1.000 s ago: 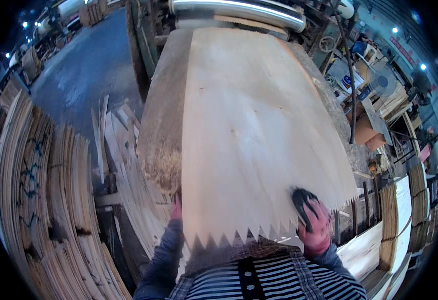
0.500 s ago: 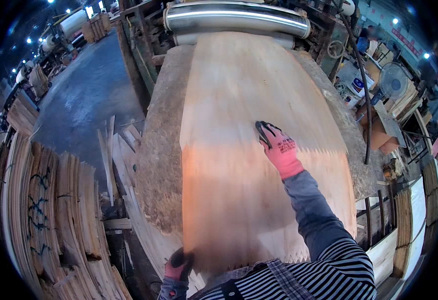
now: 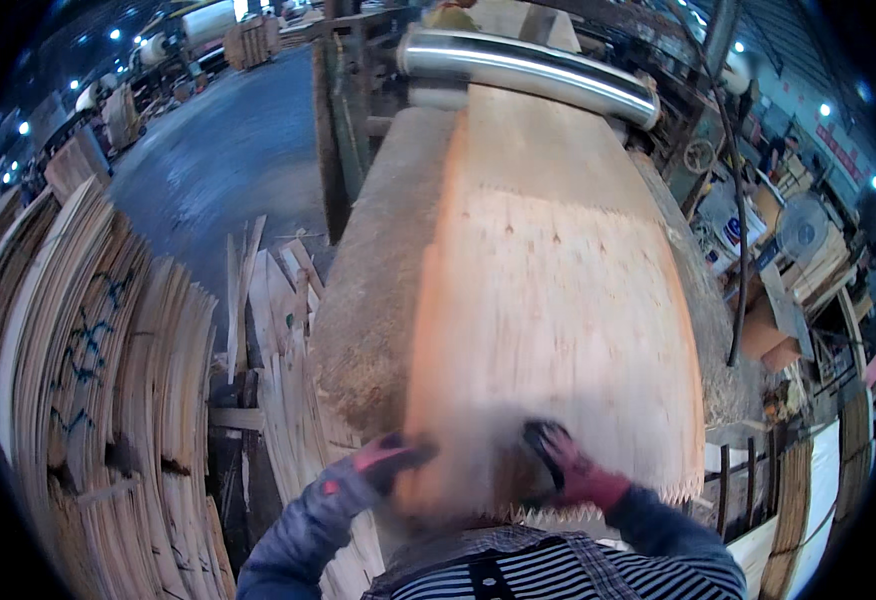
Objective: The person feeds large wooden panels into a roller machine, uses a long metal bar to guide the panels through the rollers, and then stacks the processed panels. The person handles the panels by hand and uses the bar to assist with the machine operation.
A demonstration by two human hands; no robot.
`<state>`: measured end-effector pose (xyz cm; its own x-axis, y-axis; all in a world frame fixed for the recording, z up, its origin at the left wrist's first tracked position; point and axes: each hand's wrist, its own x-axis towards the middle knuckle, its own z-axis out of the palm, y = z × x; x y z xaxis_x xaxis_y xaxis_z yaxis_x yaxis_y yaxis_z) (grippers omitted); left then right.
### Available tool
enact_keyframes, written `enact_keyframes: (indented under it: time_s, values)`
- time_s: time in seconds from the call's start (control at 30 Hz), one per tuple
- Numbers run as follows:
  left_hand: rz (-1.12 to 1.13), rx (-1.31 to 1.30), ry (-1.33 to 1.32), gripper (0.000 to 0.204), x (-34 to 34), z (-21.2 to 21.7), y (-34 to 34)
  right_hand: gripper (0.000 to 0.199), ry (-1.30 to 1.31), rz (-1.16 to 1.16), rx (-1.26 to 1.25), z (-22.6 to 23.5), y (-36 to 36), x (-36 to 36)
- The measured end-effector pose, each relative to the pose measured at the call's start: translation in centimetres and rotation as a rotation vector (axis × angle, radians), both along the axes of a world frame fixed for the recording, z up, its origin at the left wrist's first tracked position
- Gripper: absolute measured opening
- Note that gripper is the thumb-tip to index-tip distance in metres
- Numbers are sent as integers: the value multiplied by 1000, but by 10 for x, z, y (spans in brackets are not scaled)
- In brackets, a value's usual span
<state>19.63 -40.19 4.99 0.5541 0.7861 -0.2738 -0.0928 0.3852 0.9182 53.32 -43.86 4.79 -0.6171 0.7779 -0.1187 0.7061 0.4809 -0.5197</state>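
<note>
A pale wood veneer sheet [image 3: 568, 300] with jagged ends lies in front of me, its far end lapping a second veneer sheet [image 3: 548, 135] that runs up to a shiny metal roller [image 3: 528, 75]. My left hand [image 3: 390, 460], in a pink and black glove, is at the near sheet's left edge; its fingers are smeared, so its grip is unclear. Over the sheet's near end is my right hand [image 3: 573, 472], gloved alike, fingers stretched leftward and thumb apart. Whether its fingertips touch the wood is hard to see.
A worn bench [image 3: 378, 270] carries the sheets. Stacked veneer [image 3: 88, 380] stands at the left beside loose wood strips [image 3: 283, 300]. To the right are a fan [image 3: 803, 225], a cardboard box [image 3: 770, 325], a hanging dark cable [image 3: 742, 250] and more upright veneer [image 3: 808, 500].
My right hand has drawn back from mid-sheet to the near end. My left hand has risen to the left edge. The sheets have advanced toward the roller, and the view has shifted.
</note>
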Motion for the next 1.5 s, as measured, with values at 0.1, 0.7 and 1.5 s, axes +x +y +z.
enact_keyframes:
  time_s: [0.1,0.7,1.5]
  values:
    - [-45,58,13,37,56,65,5,97,179,-128,222,-31,-84,7]
    - [272,-91,-178,20,-10,71,-23,42,-17,-621,565,58,-117,-35]
    - [338,348,725,61,17,-70,-33,61,-156,-405,750,10,193,-17]
